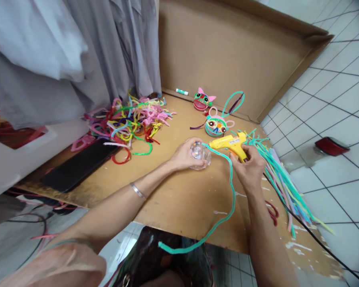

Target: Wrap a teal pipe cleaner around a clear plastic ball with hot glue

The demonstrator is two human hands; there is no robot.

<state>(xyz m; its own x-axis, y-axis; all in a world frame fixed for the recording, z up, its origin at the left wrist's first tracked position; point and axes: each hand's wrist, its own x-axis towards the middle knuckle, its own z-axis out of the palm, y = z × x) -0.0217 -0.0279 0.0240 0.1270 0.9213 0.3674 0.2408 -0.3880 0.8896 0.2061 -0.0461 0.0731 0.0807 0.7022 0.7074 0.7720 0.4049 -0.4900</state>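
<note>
My left hand (184,154) is wrapped round a clear, rounded plastic or glass piece (204,160) over the middle of the table. From the top of that piece runs a long turquoise pipe cleaner (232,187), which curves right, then down past the table's front edge. My right hand (249,165) grips a yellow glue gun (227,141) by its handle. The gun's nozzle points left and sits close to the pipe cleaner's end at the clear piece. Whether the nozzle touches it I cannot tell.
Behind stand a decorated animal face with pink loops (216,125), a smaller pink-eared one (201,100) and a glue stick (182,91). Tangled pipe cleaners (128,119) and a black phone (77,165) lie left. Straight pipe cleaners (281,179), red-handled scissors (272,213) and a black cable (314,237) lie right.
</note>
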